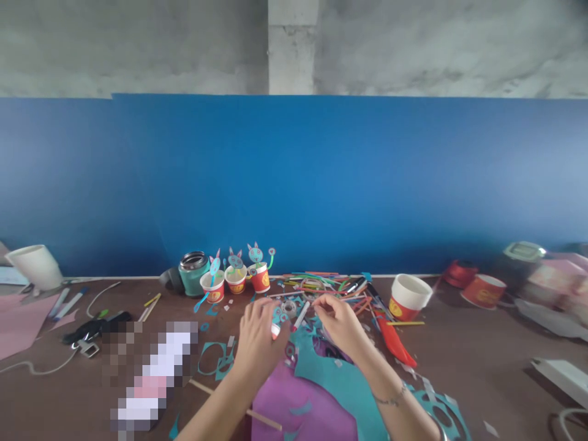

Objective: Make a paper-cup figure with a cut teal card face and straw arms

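My left hand is over the middle of the table with its fingers curled round a small teal paper piece and something red and white. Just right of it, my right hand has its thumb and index finger pinched together; anything between the tips is too small to make out. Between the hands lie a white marker and a roll of clear tape. Purple paper and teal paper are spread beneath the hands.
Three decorated paper cups stand behind my left hand, beside a teal jar. Colourful sticks lie in a pile at the back. A larger cup and an orange-red item are at right. Pink paper lies far left.
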A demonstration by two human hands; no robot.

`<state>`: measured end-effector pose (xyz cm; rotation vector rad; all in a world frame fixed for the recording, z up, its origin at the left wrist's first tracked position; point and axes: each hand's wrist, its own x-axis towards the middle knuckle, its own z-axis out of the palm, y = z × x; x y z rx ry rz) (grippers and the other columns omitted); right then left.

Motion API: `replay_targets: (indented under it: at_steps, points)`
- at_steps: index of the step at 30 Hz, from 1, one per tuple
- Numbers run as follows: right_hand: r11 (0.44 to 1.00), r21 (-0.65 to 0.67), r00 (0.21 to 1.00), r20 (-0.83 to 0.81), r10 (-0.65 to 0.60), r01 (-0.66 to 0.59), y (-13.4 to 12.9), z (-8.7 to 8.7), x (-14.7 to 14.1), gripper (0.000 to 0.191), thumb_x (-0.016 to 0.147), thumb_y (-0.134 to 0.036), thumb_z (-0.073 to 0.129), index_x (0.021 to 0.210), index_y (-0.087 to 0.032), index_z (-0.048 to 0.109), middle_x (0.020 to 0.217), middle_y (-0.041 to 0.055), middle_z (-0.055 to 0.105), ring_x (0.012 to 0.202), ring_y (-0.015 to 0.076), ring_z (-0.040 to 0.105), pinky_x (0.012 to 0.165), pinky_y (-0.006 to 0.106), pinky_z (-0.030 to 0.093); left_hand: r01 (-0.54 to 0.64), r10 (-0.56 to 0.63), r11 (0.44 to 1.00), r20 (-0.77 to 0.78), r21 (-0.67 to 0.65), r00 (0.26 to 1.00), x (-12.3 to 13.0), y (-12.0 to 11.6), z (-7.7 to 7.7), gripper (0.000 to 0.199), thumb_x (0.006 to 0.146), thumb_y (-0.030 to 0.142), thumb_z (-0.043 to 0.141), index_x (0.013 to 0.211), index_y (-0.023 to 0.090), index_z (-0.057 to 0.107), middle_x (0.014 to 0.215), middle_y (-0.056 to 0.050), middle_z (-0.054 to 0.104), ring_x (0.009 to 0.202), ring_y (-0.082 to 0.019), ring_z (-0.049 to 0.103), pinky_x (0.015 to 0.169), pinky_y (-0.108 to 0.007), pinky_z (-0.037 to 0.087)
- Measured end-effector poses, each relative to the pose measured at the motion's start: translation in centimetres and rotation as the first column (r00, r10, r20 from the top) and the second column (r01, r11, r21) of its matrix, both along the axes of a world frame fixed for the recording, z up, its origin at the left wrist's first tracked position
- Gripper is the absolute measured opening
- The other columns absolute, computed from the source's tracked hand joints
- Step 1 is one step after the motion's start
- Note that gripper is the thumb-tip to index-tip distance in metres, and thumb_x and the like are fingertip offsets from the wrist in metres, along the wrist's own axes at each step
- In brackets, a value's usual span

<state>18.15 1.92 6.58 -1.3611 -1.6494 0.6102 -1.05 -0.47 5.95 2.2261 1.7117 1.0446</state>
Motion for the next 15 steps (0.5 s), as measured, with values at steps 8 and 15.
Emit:
replay_targets:
  at_steps: [8, 15]
  points:
    - [0.999, -0.038, 0.999, 0.021, -0.027, 0.028, 0.3, -0.5, -0.5, 0.014, 0.072, -0.025, 0.052, 0.073, -0.017, 0.064, 0.062, 0.0012, 0.064, 0.059, 0.0163, 0.058, 0.056, 0.024, 0.041, -0.181, 0.168, 0.896, -0.067, -0.405, 0.983, -2.9, -0.1, -4.4, 0.097, 0.072, 0.045, 0.055, 0.144, 0.002, 0.008, 0.127, -0.024, 0.054, 0.119, -0.041, 0.046, 0.096, -0.049, 0.033]
    - [0.996, -0.062, 0.992, -0.109, -0.067, 0.060, 0.7, -0.6, -0.5, 0.018, 0.073, -0.029, 0.054, 0.071, -0.016, 0.067, 0.061, 0.0017, 0.064, 0.056, 0.0147, 0.055, 0.052, 0.022, 0.039, 0.018, 0.059, 0.978, 0.357, -0.209, 0.932, -1.2, -2.6, -4.2, 0.097, 0.068, 0.031, 0.059, 0.146, 0.016, 0.003, 0.135, -0.017, 0.048, 0.118, -0.031, 0.051, 0.095, -0.043, 0.042]
